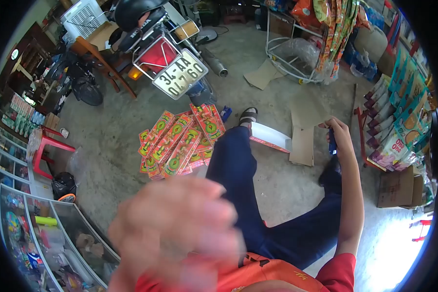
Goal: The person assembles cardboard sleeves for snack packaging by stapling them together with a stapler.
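Note:
My left hand (175, 228) is raised close to the camera, smeared by motion, so its fingers do not show clearly. Out to the right, my right hand (340, 130) has its fingers closed round a small dark blue tool (332, 142), whose kind I cannot tell. Beside that hand, flat pieces of brown cardboard (302, 138) lie on the floor. A long, shallow white box (270, 136) with red lettering rests between my feet. Past my left knee is a fanned pile of long red-and-yellow printed packets (180, 141), with a small blue object (226, 113) at its edge.
A parked motorbike (163, 56) stands ahead, beyond the packets. On the left are a red plastic stool (46, 153) and a glass display case (58, 238). Snack bags hang on a wire rack (292, 65); bagged goods (404, 117) and a carton (399, 189) line the right.

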### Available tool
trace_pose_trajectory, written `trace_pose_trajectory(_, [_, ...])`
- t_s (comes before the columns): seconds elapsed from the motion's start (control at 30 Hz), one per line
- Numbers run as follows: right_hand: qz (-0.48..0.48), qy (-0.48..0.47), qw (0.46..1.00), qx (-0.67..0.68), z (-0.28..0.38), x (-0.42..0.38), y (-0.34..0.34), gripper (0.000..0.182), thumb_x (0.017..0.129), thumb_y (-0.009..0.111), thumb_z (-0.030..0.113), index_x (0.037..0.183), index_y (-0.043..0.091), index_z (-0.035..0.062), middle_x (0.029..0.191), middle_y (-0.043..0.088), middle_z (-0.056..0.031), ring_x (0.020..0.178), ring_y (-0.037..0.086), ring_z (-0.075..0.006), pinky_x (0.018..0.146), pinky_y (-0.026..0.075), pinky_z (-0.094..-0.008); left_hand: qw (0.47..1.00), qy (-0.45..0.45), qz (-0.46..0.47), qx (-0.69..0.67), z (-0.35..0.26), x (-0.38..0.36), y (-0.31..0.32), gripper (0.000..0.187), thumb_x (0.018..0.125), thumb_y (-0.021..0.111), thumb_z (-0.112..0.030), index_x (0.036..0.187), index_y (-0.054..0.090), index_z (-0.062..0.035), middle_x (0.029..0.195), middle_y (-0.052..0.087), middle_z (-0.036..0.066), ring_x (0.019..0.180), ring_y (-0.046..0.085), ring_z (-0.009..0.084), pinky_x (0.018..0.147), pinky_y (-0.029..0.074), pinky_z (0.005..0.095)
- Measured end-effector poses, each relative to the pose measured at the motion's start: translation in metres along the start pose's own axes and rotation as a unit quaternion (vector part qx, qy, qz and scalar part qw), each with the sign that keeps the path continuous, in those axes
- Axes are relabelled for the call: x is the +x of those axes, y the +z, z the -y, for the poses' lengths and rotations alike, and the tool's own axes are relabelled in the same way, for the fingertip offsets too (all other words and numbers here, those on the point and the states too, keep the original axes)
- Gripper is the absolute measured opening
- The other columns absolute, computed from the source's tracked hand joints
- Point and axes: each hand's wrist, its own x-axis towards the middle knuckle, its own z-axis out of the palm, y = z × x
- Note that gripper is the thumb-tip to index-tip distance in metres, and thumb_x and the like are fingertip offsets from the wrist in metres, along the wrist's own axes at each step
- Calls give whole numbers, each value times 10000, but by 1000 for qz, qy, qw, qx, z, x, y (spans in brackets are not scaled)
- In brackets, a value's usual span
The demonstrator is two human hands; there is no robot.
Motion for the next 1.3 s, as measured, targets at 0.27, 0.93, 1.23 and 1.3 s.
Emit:
trace_pose_trajectory(0.27, [-13, -40, 999, -19, 48, -82, -2, 264, 958, 596, 219, 960, 740, -2, 885, 768, -88, 602, 532, -81, 570, 440, -253, 979, 102, -53, -171, -58, 2, 67, 220, 1013, 634, -316, 1033, 760, -136, 1075, 690, 48, 1000, 649, 217, 926, 531, 453])
trace_pose_trajectory(0.93, [-59, -159, 979, 110, 24, -52, -31, 454, 1055, 584, 287, 1446, 630, 60, 993, 767, -63, 652, 517, -56, 624, 430, -226, 832, -545, 23, -99, 289, 62, 96, 718, 1077, 480, -545, 1502, 416, 30, 1401, 586, 185, 1272, 598, 264, 1081, 481, 420])
trace_pose_trajectory(1.23, [49, -139, 945, 293, 14, -54, -26, 496, 1070, 544, 268, 1501, 558, 22, 1035, 727, -52, 654, 530, -98, 628, 423, -237, 769, -511, 2, -384, 384, 119, 99, 874, 1066, 277, -677, 1508, 420, 63, 1473, 579, 226, 1350, 591, 289, 1145, 448, 431])
trace_pose_trajectory(1.3, [105, -91, 967, 213, 9, -48, -34, 477, 1054, 577, 252, 1476, 590, 30, 1019, 735, -37, 656, 530, -99, 625, 431, -244, 772, -465, -34, -433, 403, 118, 78, 855, 1054, 373, -675, 1498, 418, 55, 1433, 615, 200, 1339, 601, 283, 1116, 481, 409])
